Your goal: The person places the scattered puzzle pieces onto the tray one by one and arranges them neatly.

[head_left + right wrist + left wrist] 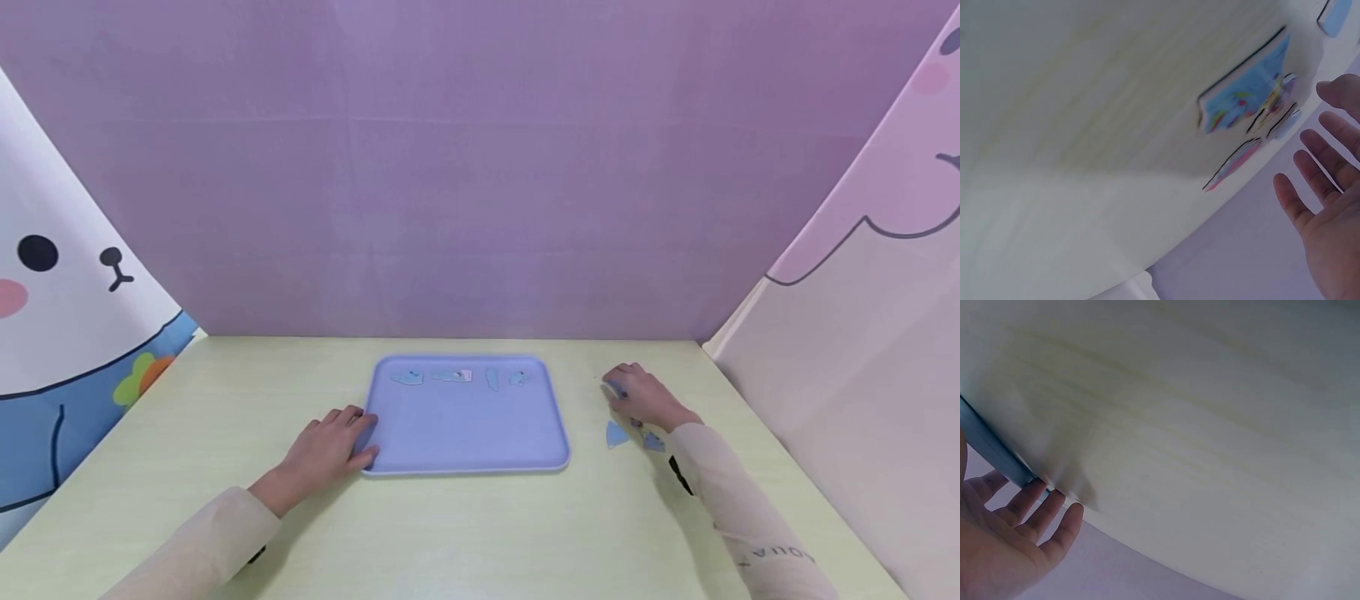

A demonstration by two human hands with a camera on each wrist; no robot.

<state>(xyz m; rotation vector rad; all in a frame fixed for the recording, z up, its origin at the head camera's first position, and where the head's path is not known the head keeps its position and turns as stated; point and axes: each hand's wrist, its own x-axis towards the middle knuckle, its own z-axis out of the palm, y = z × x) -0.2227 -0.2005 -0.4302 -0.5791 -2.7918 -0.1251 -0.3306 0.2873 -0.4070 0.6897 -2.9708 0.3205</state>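
Note:
My left hand [326, 442] rests at the left edge of a blue-violet tray [465, 450], thumb and forefinger on its rim. In the left wrist view the other bent fingers [1047, 519] lie just outside the rim. My right hand [641, 396] hovers over the table right of the tray, above several flat blue puzzle pieces. A blue piece [617, 388] shows beneath its fingertips. In the right wrist view thumb and fingers [1319, 162] are spread apart, nothing between them. Nearer the forearm lie a fan-shaped piece [617, 433] and a printed piece [654, 442].
Along the tray's far side lie several irregular pieces, among them a long one [452, 377], a narrow one [492, 379] and a small one [519, 378]. A purple cloth wall [480, 183] stands behind the pale table [450, 533]. Cartoon-printed cloths hang at both sides.

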